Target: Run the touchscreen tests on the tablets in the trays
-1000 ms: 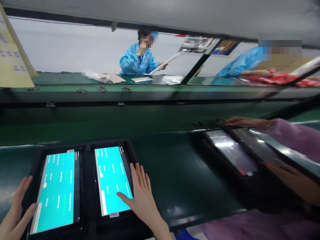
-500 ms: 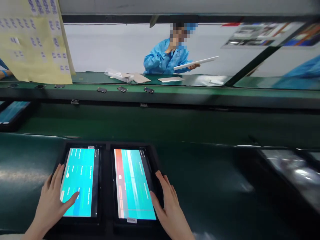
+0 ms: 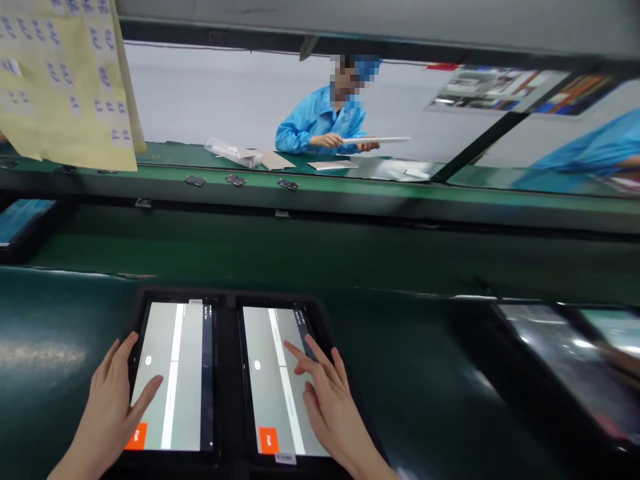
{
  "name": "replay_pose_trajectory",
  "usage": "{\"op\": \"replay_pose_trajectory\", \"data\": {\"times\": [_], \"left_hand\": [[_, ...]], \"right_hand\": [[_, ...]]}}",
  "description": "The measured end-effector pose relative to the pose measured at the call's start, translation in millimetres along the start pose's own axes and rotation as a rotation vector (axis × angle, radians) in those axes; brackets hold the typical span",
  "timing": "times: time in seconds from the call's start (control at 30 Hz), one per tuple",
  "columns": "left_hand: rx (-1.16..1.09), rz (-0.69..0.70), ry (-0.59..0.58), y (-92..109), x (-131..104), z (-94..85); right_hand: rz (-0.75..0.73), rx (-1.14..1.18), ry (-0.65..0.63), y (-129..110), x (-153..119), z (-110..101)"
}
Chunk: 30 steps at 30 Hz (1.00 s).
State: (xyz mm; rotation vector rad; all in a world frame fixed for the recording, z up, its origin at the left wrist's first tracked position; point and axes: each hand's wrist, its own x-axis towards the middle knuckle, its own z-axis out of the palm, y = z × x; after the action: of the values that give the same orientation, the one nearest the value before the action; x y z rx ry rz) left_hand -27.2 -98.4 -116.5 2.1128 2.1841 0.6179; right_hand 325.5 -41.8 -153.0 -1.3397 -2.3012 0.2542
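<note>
Two tablets lie side by side in a black tray, both showing grey screens with white bars and an orange button. Over the outer edge of the left tablet [image 3: 193, 387] rests my left hand [image 3: 110, 397], fingers apart, its thumb above the screen. My right hand [image 3: 330, 400] is over the right side of the right tablet [image 3: 267, 387]. Its index finger stretches towards a white bar, and the other fingers are spread. Whether that fingertip touches the glass I cannot tell. Neither hand grasps anything.
Another tray with tablets [image 3: 550, 347] sits at the right, blurred. A tablet [image 3: 25, 220] stands at the far left. Several small dark parts [image 3: 236, 181] line the green ledge. A yellow sheet [image 3: 70, 87] hangs upper left. Across the line, a person in blue [image 3: 320, 123] holds a white panel.
Both screens have changed from turquoise to grey with an orange button. My right hand has moved from the tablet's edge over its screen. The person opposite has lowered a hand to the panel.
</note>
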Motion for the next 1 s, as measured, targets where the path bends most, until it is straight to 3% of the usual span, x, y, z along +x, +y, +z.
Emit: {"op": "replay_pose_trajectory", "data": {"times": [0.2, 0.33, 0.63, 1.0], "left_hand": [[0.015, 0.419, -0.008, 4, 22, -5.4], [0.105, 0.522, -0.062, 7, 22, -2.2], [0.145, 0.515, -0.081, 5, 20, -0.1], [0.154, 0.376, -0.036, 4, 17, 6.9]], "right_hand": [[-0.064, 0.072, 0.105, 1, -8, -3], [-0.109, 0.081, 0.110, -1, -8, -4], [-0.082, 0.092, 0.120, -2, -7, -6], [0.122, -0.005, 0.113, -3, -8, 5]]}}
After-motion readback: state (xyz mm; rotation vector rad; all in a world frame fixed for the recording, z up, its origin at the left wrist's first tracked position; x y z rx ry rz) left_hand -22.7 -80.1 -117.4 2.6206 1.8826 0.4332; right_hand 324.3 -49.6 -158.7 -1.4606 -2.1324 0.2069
